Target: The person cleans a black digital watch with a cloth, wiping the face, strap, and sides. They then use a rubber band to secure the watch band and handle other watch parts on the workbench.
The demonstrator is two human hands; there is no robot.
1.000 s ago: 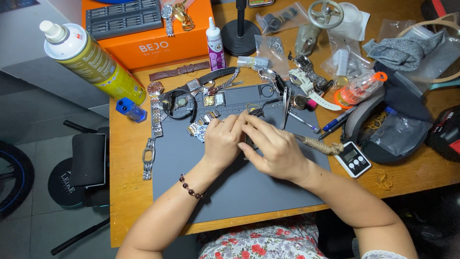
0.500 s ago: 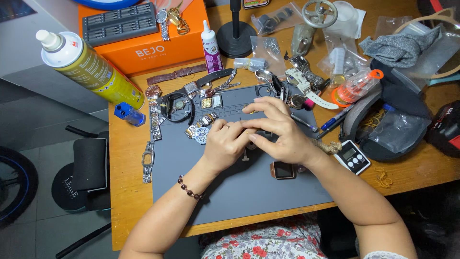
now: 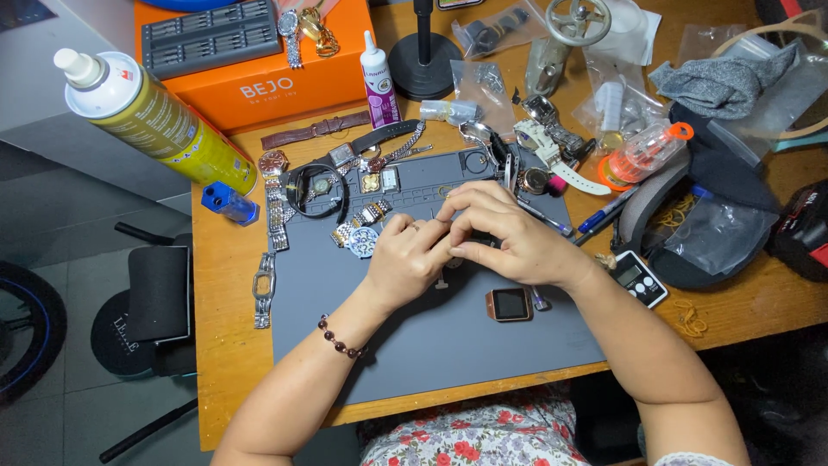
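Note:
My left hand [image 3: 405, 259] and my right hand [image 3: 504, 237] meet over the middle of a grey work mat [image 3: 431, 345], fingertips pinched together on a small part that the fingers mostly hide. A thin metal pin shows just below the fingers. A square copper-coloured watch body [image 3: 508, 304] with a dark screen lies on the mat under my right wrist. Beside my left hand lie a blue-dialled watch [image 3: 362, 242] and several other watches and metal bands. A beaded bracelet [image 3: 341, 338] circles my left wrist.
A yellow spray can [image 3: 155, 121] and a small blue block [image 3: 228, 203] sit at the left. An orange box [image 3: 259, 60] with a grey tool tray stands at the back, next to a glue bottle [image 3: 377, 78] and a black stand base [image 3: 427, 65]. Bags, pens and a small digital scale [image 3: 638, 278] crowd the right.
My hands moved slightly left and closer together. The square watch body, hidden under my right hand a second ago, now lies bare on the mat.

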